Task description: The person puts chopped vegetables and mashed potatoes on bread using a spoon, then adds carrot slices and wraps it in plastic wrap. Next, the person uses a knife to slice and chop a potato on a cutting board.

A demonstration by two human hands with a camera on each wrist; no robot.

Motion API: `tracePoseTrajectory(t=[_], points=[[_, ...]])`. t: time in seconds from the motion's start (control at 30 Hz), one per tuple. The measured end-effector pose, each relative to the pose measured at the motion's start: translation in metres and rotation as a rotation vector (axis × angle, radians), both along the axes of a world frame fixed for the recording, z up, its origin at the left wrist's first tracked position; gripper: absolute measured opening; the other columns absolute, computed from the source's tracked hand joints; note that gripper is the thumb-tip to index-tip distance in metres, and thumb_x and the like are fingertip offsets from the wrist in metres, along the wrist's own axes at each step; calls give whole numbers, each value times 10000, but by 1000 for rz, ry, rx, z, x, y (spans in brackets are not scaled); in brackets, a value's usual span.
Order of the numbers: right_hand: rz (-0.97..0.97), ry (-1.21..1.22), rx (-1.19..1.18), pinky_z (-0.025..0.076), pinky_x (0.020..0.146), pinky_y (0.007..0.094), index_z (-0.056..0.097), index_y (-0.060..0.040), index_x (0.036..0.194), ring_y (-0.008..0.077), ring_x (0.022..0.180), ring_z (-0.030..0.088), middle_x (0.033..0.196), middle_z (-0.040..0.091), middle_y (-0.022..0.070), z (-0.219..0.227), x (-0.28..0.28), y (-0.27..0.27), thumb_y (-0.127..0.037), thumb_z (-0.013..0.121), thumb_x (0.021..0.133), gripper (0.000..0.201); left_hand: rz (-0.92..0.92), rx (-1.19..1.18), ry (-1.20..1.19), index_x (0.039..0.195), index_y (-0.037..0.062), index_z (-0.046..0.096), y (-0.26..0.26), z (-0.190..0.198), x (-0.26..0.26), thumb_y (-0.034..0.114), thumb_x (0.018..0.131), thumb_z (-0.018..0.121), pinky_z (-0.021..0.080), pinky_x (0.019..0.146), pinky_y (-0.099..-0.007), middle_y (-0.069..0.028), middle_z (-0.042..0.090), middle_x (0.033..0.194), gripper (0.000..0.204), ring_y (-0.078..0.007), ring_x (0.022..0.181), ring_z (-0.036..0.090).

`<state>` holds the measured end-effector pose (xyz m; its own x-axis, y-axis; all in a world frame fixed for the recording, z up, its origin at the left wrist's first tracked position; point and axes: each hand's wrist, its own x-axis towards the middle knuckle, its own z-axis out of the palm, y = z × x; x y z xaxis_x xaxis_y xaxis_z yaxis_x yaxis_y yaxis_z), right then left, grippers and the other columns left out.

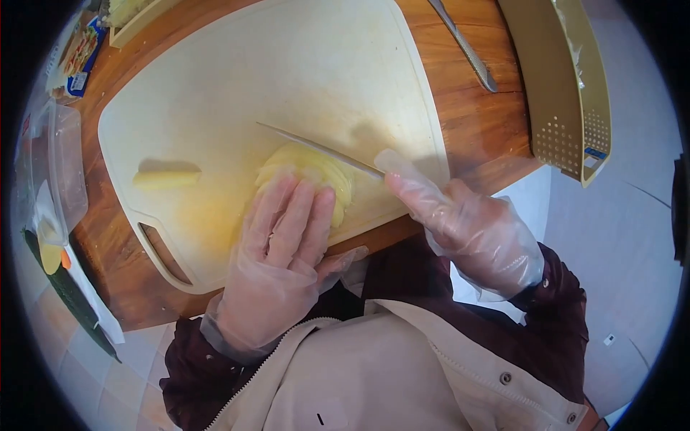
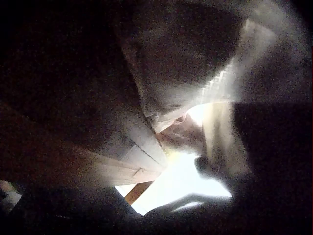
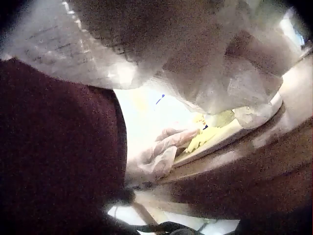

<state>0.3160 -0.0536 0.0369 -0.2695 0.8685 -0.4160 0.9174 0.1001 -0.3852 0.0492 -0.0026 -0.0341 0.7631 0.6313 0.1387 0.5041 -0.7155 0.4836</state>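
Note:
A fan of thin pale-yellow slices, like potato (image 1: 338, 176), lies on the white cutting board (image 1: 287, 65). My gloved left hand (image 1: 277, 251) rests its nearly straight fingers on their near side. In my gloved right hand (image 1: 474, 226) is the handle of a kitchen knife (image 1: 323, 149), with the forefinger stretched along its top. The blade slants up and left along the far edge of the slices. In the right wrist view the left hand (image 3: 168, 147) shows beside the yellow slices (image 3: 205, 139). Glove and sleeve darken most of the left wrist view.
One separate yellow piece (image 1: 167, 179) lies at the board's left. Beyond the board's right edge are a metal utensil (image 1: 471, 54) and a perforated gold-coloured holder (image 1: 568, 93). A clear plastic tub (image 1: 68, 165), a cucumber (image 1: 72, 298) and a blue packet (image 1: 85, 57) stand at the left.

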Motion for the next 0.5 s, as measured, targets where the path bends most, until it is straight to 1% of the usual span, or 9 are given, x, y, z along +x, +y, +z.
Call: tracePoseTrajectory(t=[0.03, 0.1, 0.17, 0.2, 0.23, 0.33, 0.5], points=[[-69, 163, 105, 612, 652, 341, 502, -227, 1588, 206, 701, 681, 894, 685, 91, -13, 1, -4, 106, 650, 896, 782, 6, 7, -1, 1434, -19, 616, 0, 0, 0, 358, 836, 867, 498, 1146, -505, -164, 505, 1506, 750, -379, 1461, 445], [-137, 327, 213, 612, 651, 331, 507, -225, 1585, 198, 690, 676, 876, 676, 89, -14, 2, -7, 109, 634, 911, 763, 12, 17, 0, 1431, -19, 619, 0, -1, 0, 362, 836, 867, 498, 1146, -503, -164, 510, 1503, 749, -378, 1458, 449], [-152, 235, 58, 605, 629, 320, 533, -228, 1568, 188, 661, 658, 837, 663, 103, 2, 2, -4, 100, 656, 910, 745, 5, 9, -25, 1510, -1, 526, -1, -2, -1, 298, 745, 945, 502, 1122, -541, -179, 461, 1527, 922, -487, 1388, 500], [-152, 233, 56, 605, 629, 320, 533, -228, 1568, 188, 661, 658, 837, 663, 103, 5, 1, -4, 100, 656, 910, 745, 5, 8, -26, 1510, -1, 526, -1, -2, -1, 298, 745, 945, 502, 1122, -541, -179, 461, 1527, 922, -487, 1388, 500], [-84, 130, 139, 597, 609, 315, 542, -230, 1562, 178, 640, 642, 817, 654, 100, 7, 0, -3, 93, 670, 907, 742, 8, 6, -30, 1507, -1, 528, -1, -2, 0, 301, 743, 946, 504, 1118, -541, -179, 465, 1520, 922, -487, 1385, 502], [2, -11, 238, 588, 591, 308, 549, -231, 1558, 168, 622, 626, 800, 646, 96, 15, -2, 2, 86, 687, 902, 741, 8, 3, -35, 1506, 0, 530, -2, -3, 0, 304, 741, 946, 505, 1115, -540, -179, 466, 1519, 922, -487, 1385, 501], [-15, -11, 170, 580, 597, 298, 541, -223, 1566, 167, 635, 623, 814, 649, 91, 21, -4, 6, 89, 695, 893, 758, 8, -4, -25, 1512, 3, 527, 0, -2, -1, 298, 742, 945, 501, 1123, -538, -178, 458, 1535, 925, -481, 1395, 495]])
